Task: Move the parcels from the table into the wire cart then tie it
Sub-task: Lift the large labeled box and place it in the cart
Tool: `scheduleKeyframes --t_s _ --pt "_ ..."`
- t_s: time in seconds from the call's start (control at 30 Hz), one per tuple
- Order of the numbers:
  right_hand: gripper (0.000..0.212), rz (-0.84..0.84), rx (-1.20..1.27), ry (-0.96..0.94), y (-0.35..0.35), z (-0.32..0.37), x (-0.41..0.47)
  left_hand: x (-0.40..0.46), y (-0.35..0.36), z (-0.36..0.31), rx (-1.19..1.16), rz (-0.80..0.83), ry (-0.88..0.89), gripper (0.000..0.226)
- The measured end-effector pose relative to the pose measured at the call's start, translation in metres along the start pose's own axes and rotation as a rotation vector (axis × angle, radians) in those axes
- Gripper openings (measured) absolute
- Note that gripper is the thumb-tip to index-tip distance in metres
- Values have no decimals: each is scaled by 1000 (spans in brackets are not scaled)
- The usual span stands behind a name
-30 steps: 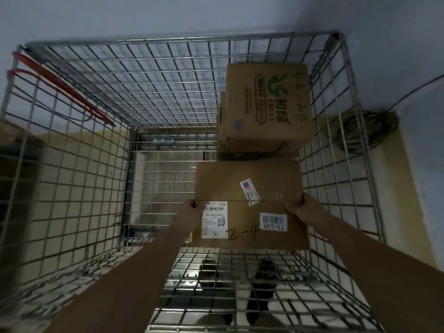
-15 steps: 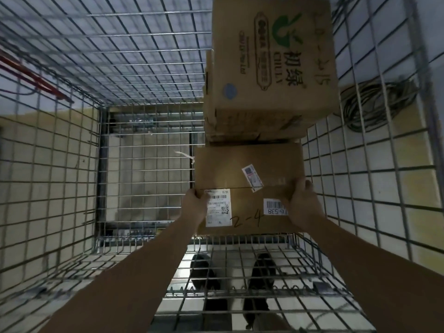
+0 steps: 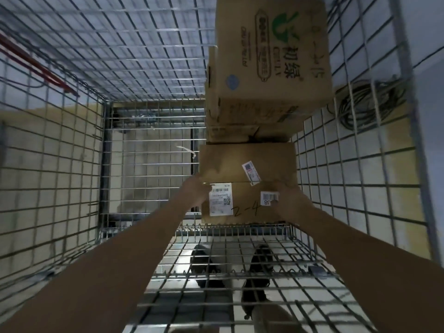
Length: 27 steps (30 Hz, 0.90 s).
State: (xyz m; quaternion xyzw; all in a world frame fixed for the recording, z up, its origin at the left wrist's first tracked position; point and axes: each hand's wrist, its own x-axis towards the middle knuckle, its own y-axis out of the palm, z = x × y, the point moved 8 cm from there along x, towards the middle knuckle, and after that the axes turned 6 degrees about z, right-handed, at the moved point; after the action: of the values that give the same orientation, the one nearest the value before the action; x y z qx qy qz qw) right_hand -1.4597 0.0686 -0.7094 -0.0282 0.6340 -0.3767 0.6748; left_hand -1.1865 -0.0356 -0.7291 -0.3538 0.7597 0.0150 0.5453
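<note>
The wire cart fills the view, its mesh walls rising on all sides. In its far right corner a printed carton sits on top of another box. In front of that stack, against the cart's right wall, is the labelled parcel, its long axis running from the near edge towards the far wall. The left hand grips its left edge and the right hand its right edge, fingers curled over the top face; both are equally near. I judge the parcel is about seated on the cart floor, so letting go comes next.
</note>
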Motion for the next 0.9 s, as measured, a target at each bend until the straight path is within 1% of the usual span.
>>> scheduleKeyframes --t_s 0.07,0.13,0.27,0.33,0.47,0.53,0.63,0.73,0.83,0.9 --pt "56 -33 36 -23 -22 9 -32 -31 -20 -24 60 -3 50 48" --pt "48 -20 0 -57 -46 24 -69 -70 -44 -52 177 -8 93 49" --pt "28 51 -73 -88 -111 60 -149 -165 -102 -113 428 -36 162 41" --pt "20 54 -141 -99 -148 82 -192 -221 -135 -136 456 -103 187 34" --pt "27 -25 -247 -123 -221 136 -278 -331 -188 -163 428 -218 251 27" --pt "33 -41 -288 -192 -244 168 -322 -383 -204 -168 470 -268 287 33" --pt "37 -81 -348 -316 -266 216 -391 -464 -233 -165 498 -362 291 52" --pt "38 -142 -414 -424 -276 262 -457 -544 -261 -144 441 -472 278 63" --pt "35 -238 -517 -483 -276 310 -517 -626 -283 -109 421 -615 237 58" --pt "42 -279 -576 -546 -270 345 -558 -679 -294 -79 388 -693 183 57"
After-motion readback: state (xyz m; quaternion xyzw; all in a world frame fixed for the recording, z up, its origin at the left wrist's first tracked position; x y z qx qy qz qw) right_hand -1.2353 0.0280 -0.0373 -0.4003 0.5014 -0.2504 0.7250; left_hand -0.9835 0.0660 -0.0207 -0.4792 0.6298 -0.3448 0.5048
